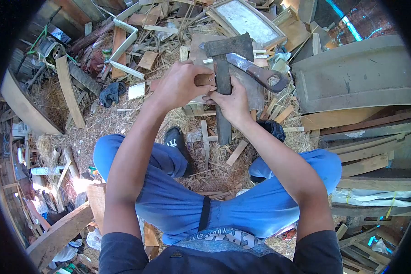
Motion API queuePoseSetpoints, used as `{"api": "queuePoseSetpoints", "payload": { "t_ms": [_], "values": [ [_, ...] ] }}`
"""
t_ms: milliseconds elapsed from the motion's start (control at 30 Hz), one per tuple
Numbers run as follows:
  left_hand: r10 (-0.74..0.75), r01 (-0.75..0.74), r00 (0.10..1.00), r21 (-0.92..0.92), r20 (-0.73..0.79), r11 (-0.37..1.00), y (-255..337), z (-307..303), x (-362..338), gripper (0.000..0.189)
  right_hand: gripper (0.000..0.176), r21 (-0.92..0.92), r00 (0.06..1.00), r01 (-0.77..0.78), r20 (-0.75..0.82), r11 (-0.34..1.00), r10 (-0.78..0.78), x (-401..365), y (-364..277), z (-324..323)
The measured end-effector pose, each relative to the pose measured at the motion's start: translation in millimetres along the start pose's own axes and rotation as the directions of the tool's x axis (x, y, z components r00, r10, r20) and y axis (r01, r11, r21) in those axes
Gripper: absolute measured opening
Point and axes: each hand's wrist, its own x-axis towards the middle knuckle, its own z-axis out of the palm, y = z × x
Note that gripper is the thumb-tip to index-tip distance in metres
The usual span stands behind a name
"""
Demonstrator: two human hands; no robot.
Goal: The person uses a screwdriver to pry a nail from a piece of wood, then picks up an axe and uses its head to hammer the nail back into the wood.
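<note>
My left hand point(183, 84) is closed, with a small brown piece of wood point(204, 79) showing between its thumb and index finger. The fingers of my right hand point(233, 102) are bent in and meet my left fingertips; whatever they pinch is too small to make out. Right by both hands is an axe, its dark metal head point(228, 46) at the far end and its worn wooden handle point(223, 123) pointing back towards me, partly covered by my right fingers. A handsaw point(260, 73) lies just right of the axe head, over a wooden work block point(253, 93).
Wood scraps and shavings cover the ground between my feet. A framed pane point(246, 20) lies at the back. Right of me are a large curved panel point(356, 73) and stacked boards point(370, 146). A thick beam point(61, 233) stands at lower left, and a curved plank point(70, 91) at left.
</note>
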Motion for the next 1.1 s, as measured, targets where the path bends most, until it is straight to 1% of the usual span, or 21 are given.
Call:
{"api": "queuePoseSetpoints", "payload": {
  "t_ms": [100,167,200,267,300,333,400,433,533,567,633,667,733,767,800,867,900,967,1000,1067,1100],
  "values": [
    [0.017,-0.017,1.000,0.015,0.003,1.000,0.7,-0.1,-0.3,0.040,0.036,-0.049,1.000,0.001,0.003,0.999,-0.001,-3.7,-7.9,-2.7],
    [-0.001,0.000,0.999,0.031,0.047,1.000,1.4,-0.5,0.3,0.042,0.039,-0.232,0.995,-0.097,-0.042,0.968,0.090,-8.2,-20.1,-7.2],
    [-0.004,0.003,0.999,0.028,0.045,1.000,1.0,-0.5,0.4,0.042,0.039,-0.236,0.995,-0.099,-0.039,0.967,0.092,-9.8,-23.1,-9.5],
    [0.001,0.000,0.998,-0.010,0.058,1.000,0.2,-1.0,1.5,0.042,0.044,-0.256,0.999,0.028,-0.035,0.966,-0.038,-12.7,-29.8,-14.7],
    [-0.002,0.002,0.999,-0.013,0.055,1.000,-0.4,-2.3,1.7,0.042,0.047,-0.316,0.999,-0.018,-0.054,0.949,0.000,-15.9,-39.1,-17.9],
    [-0.009,0.009,0.998,-0.003,0.060,1.000,-1.2,-4.5,1.6,0.042,0.047,-0.319,0.999,-0.018,-0.052,0.948,0.002,-17.4,-45.9,-21.6],
    [-0.019,0.019,0.998,0.007,0.062,1.000,-3.4,-6.1,0.4,0.042,0.045,-0.385,0.996,0.081,-0.006,0.919,-0.090,-19.1,-58.1,-28.8],
    [-0.007,0.006,0.999,0.012,0.052,1.000,-4.4,-6.2,-0.6,0.042,0.040,-0.383,0.994,0.098,0.003,0.918,-0.105,-20.4,-67.5,-31.0],
    [-0.012,0.012,0.999,0.008,0.041,1.000,-4.5,-7.5,-3.1,0.041,0.040,-0.353,0.987,0.143,-0.019,0.925,-0.160,-21.1,-95.8,-41.3],
    [-0.024,0.024,0.999,0.001,0.042,1.000,-3.9,-7.0,-4.0,0.041,0.040,-0.355,0.988,0.139,-0.017,0.925,-0.154,-20.6,-104.9,-45.5],
    [-0.035,0.036,0.998,-0.013,0.044,0.999,-6.2,-5.1,-4.2,0.041,0.042,-0.477,0.953,0.297,0.100,0.827,-0.285,-17.4,-122.7,-52.9],
    [-0.042,0.043,0.998,-0.023,0.047,0.999,-6.9,-4.7,-4.4,0.041,0.042,-0.477,0.953,0.300,0.107,0.826,-0.285,-17.2,-131.1,-54.6],
    [-0.023,0.024,0.999,-0.022,0.030,0.999,-5.8,-2.5,-6.8,0.041,0.049,-0.731,0.952,0.299,0.184,0.613,-0.245,-16.9,-143.6,-59.7],
    [0.003,-0.002,1.000,-0.021,0.022,1.000,-6.2,-2.0,-6.9,0.040,0.052,-0.754,0.945,0.318,0.201,0.575,-0.258,-16.4,-135.7,-69.5],
    [0.004,-0.003,1.000,-0.015,0.022,1.000,-8.5,-0.8,-6.5,0.040,0.052,-0.750,0.944,0.321,0.201,0.578,-0.263,-18.7,-140.2,-67.4],
    [0.050,-0.050,0.999,-0.046,-0.003,0.998,-13.4,2.9,-6.4,0.041,0.050,-0.758,0.934,0.358,0.304,0.546,-0.189,-26.4,-150.4,-62.6],
    [0.051,-0.051,0.999,-0.046,0.006,0.998,-10.9,0.9,-6.6,0.041,0.050,-0.757,0.936,0.351,0.297,0.551,-0.188,-26.6,-143.9,-61.6],
    [-0.017,0.018,0.999,-0.049,0.034,0.999,-5.5,-3.7,-7.1,0.042,0.046,-0.756,0.920,0.391,0.310,0.525,-0.240,-24.6,-127.2,-57.4],
    [-0.013,0.015,0.999,-0.049,0.042,0.999,-3.3,-3.6,-6.8,0.042,0.046,-0.757,0.923,0.385,0.302,0.528,-0.239,-24.5,-127.1,-54.7],
    [-0.008,0.007,0.999,0.015,0.031,1.000,-0.7,-3.0,-5.9,0.043,0.045,-0.775,0.892,0.436,0.308,0.457,-0.330,-23.8,-131.5,-50.7],
    [-0.007,0.007,0.999,0.013,0.032,1.000,-2.5,-0.5,-5.5,0.043,0.045,-0.776,0.893,0.435,0.307,0.457,-0.328,-24.2,-132.5,-51.2]
  ]
}}
